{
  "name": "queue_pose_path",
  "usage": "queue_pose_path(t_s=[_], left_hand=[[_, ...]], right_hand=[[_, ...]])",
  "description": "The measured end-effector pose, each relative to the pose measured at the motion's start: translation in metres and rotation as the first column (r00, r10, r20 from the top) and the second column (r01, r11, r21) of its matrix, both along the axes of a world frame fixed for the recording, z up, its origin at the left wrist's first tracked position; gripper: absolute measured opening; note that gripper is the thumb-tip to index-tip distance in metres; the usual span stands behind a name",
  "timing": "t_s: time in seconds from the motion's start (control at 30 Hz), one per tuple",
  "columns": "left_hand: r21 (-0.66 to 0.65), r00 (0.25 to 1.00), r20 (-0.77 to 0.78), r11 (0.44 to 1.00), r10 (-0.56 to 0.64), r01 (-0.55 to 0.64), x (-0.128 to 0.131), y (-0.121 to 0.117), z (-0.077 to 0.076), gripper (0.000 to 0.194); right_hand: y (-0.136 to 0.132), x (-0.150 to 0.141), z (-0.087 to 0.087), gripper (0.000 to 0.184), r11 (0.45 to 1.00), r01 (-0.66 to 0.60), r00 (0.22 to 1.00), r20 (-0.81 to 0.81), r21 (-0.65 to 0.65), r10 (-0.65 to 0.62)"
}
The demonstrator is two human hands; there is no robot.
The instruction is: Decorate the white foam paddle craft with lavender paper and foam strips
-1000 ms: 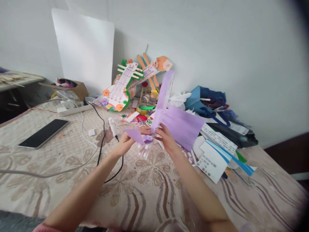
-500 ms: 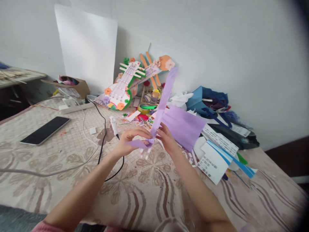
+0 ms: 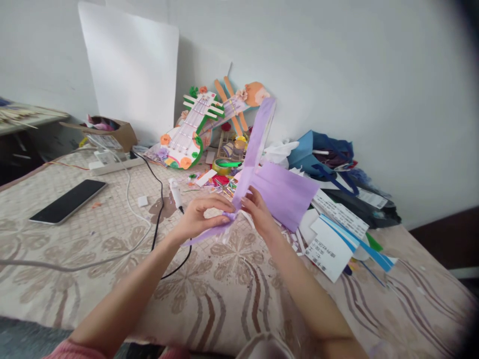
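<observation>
Both hands hold one long purple paper strip (image 3: 255,141) over the middle of the table. It looks like crepe paper; its upper length stands up and away from me, and a lower end slants out beneath my left hand. My left hand (image 3: 207,213) pinches the strip between thumb and fingers. On the other side, my right hand (image 3: 258,208) grips it with curled fingers close to the left fingertips. Whitish strands hang below the pinched spot, too blurred to name. Just beyond my right hand lies a larger purple paper sheet (image 3: 286,192).
A white glue gun (image 3: 175,193) with a black cord lies left of my hands, and a black phone (image 3: 69,201) farther left. Decorated paper instruments (image 3: 187,130) lean against the wall. Paper scraps, printed cards (image 3: 332,252) and a blue bag (image 3: 305,152) crowd the right.
The strip's upper part has turned to show a wider face. Its lower end now reaches farther down and left under my left hand. The hands stay nearly in place.
</observation>
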State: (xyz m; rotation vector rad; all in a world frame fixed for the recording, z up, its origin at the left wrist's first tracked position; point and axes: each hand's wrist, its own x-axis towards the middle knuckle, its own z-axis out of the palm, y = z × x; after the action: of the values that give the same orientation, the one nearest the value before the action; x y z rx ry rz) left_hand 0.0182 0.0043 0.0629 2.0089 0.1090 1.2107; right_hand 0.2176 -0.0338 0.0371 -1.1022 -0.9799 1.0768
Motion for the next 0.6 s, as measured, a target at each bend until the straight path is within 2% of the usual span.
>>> queue_pose_path(t_s=[0.17, 0.33, 0.37, 0.5, 0.6], left_hand=[[-0.099, 0.994, 0.079, 0.993, 0.076, -0.069, -0.005, 0.000, 0.000, 0.023], [-0.038, 0.982, 0.178, 0.997, -0.059, 0.067, -0.013, 0.000, 0.006, 0.063], [0.000, 0.986, 0.156, 0.998, -0.065, 0.065, -0.013, -0.002, 0.009, 0.061], [0.156, 0.998, 0.038, 0.986, 0.059, -0.064, -0.012, -0.014, 0.023, 0.018], [0.203, 0.994, 0.023, 0.973, 0.106, -0.108, -0.008, -0.026, 0.029, 0.009]], right_hand=[[0.001, 0.002, 0.004, 0.065, 0.997, 0.065, 0.998, -0.014, -0.043, -0.066], [0.002, 0.005, 0.003, 0.060, 0.995, 0.059, 0.998, -0.023, -0.077, -0.061], [0.002, 0.006, 0.002, 0.060, 0.995, 0.058, 0.998, -0.021, -0.077, -0.060], [0.000, 0.005, 0.002, 0.062, 0.995, 0.063, 0.998, -0.023, -0.079, -0.065], [-0.001, 0.004, 0.003, 0.062, 0.995, 0.059, 0.998, -0.026, -0.079, -0.061]])
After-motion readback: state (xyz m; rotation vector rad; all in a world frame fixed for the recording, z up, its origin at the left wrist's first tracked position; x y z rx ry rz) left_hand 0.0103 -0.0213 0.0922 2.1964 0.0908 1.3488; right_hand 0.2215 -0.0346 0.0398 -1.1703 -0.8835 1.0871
